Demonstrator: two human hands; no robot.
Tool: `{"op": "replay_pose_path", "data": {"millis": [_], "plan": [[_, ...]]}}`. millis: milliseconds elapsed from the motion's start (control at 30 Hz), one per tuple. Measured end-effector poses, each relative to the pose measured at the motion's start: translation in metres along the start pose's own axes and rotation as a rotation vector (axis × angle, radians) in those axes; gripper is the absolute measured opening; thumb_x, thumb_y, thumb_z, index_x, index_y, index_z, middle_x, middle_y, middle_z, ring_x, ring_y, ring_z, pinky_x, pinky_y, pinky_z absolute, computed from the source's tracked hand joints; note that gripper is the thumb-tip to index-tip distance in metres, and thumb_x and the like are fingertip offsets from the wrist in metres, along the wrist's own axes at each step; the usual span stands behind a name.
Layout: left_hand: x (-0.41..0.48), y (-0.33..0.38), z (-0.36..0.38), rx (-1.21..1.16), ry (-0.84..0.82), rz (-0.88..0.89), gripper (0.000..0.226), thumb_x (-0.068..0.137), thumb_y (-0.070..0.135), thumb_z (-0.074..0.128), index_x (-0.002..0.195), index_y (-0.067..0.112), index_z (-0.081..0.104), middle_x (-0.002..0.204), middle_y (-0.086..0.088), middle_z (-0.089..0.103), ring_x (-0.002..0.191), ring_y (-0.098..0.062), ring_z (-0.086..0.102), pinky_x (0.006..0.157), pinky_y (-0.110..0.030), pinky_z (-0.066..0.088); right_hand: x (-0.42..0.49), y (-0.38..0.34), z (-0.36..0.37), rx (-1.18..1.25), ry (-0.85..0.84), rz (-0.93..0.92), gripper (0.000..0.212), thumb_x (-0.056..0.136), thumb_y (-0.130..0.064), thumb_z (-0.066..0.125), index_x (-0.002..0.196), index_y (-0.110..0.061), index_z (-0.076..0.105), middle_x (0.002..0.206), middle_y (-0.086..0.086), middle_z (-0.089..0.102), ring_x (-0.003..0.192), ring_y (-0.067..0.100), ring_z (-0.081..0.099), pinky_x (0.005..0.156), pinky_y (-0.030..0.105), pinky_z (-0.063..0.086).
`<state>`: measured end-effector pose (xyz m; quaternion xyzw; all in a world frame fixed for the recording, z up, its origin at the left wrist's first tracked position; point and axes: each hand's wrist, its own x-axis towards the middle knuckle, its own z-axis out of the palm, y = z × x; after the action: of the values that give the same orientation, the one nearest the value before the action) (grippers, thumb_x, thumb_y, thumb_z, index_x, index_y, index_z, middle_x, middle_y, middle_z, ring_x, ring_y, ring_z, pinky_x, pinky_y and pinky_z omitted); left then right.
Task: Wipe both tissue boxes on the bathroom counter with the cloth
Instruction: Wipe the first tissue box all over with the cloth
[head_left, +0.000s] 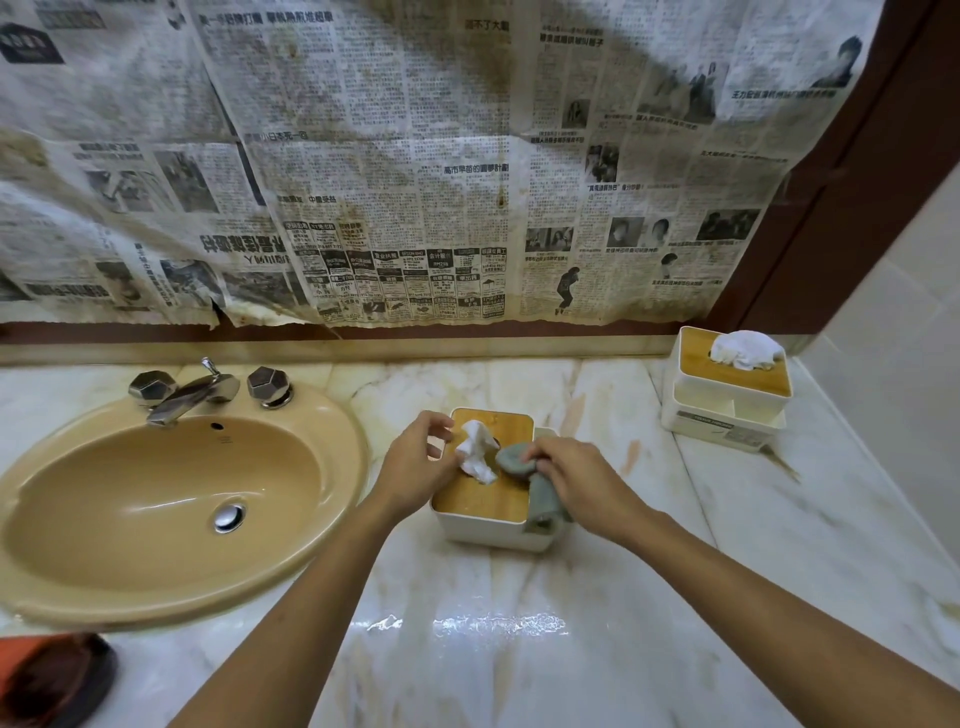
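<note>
The right hand (576, 480) has its fingers (535, 457) curled tight around a grey-green cloth (519, 462), pressing it on the wooden lid of the near tissue box (485, 501). At nine o'clock of it, the left hand (415, 462) rests against the box's side, fingers loosely spread, gripping nothing, beside the white tissue (475, 452). The second tissue box (727, 389) stands at two o'clock on the marble surface (467, 649), well apart. The sink (156, 509) lies at nine o'clock.

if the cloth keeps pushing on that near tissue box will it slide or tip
Probably slide, not tip: the near box is low and wide, and the marble counter looks glossy, maybe wet. It is likely light, being thin plastic with a wooden lid. The left hand at its edge should steady it against the cloth.
</note>
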<state>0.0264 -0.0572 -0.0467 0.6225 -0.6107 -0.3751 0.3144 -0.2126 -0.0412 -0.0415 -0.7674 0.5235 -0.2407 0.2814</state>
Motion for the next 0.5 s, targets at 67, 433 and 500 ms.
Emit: {"op": "replay_pose_path", "data": {"millis": [67, 433, 500], "plan": [[-0.006, -0.001, 0.004, -0.040, 0.009, -0.020, 0.070, 0.066, 0.059, 0.064, 0.127, 0.029, 0.047, 0.117, 0.009, 0.050, 0.092, -0.014, 0.058, 0.072, -0.021, 0.046, 0.010, 0.002, -0.007, 0.160, 0.143, 0.122, 0.023, 0.097, -0.002, 0.047, 0.100, -0.015, 0.065, 0.099, -0.003, 0.067, 0.090, 0.011, 0.060, 0.074, 0.010, 0.043], [-0.006, 0.007, 0.025, 0.301, -0.024, -0.101, 0.114, 0.047, 0.072, 0.074, 0.142, 0.020, 0.038, 0.131, 0.002, 0.043, 0.123, -0.020, 0.044, 0.100, -0.046, 0.043, 0.044, 0.037, -0.014, 0.137, 0.156, 0.477, 0.027, 0.101, -0.007, 0.033, 0.104, -0.012, 0.059, 0.103, 0.012, 0.060, 0.074, 0.021, 0.054, 0.052, 0.025, 0.042], [-0.005, 0.008, 0.022, 0.306, -0.062, -0.085, 0.119, 0.042, 0.071, 0.075, 0.143, 0.020, 0.038, 0.133, 0.001, 0.042, 0.125, -0.022, 0.042, 0.102, -0.045, 0.043, 0.038, 0.043, -0.011, 0.098, 0.064, 0.471, 0.027, 0.101, -0.007, 0.033, 0.104, -0.014, 0.058, 0.105, 0.015, 0.060, 0.080, 0.023, 0.053, 0.056, 0.025, 0.039]]}}
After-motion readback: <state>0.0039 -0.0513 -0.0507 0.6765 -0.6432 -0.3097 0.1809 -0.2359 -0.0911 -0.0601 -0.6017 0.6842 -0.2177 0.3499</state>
